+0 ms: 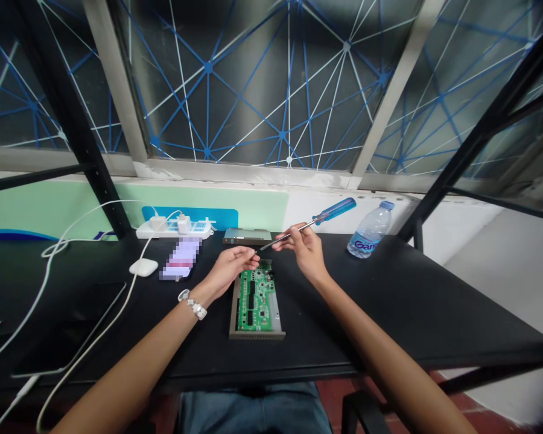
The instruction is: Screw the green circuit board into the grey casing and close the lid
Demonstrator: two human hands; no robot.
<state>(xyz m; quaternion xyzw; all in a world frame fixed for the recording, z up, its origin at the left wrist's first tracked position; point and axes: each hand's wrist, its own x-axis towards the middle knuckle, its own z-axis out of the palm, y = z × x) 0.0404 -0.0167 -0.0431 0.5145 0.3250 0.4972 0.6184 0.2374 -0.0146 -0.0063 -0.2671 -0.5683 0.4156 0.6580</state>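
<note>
My right hand point(300, 248) is shut on a blue-handled screwdriver point(335, 211) with a thin metal shaft, and its tip points left. That tip sits just beyond the fingertips of my left hand point(230, 270), whose fingers are pinched together; nothing held in them is visible at this size. Below my left hand lies an opened grey metal device casing point(257, 333) holding a green circuit board point(256, 299). My left fingers are above the board's far end. A flat grey metal lid point(247, 236) lies beyond it.
A black table point(402, 301) carries a white power strip point(175, 228) with plugged-in chargers, white cables, a white earbud case point(143, 267), a phone with a blurred screen point(180, 258) and a water bottle point(370, 231). Dark metal frame posts stand at both sides.
</note>
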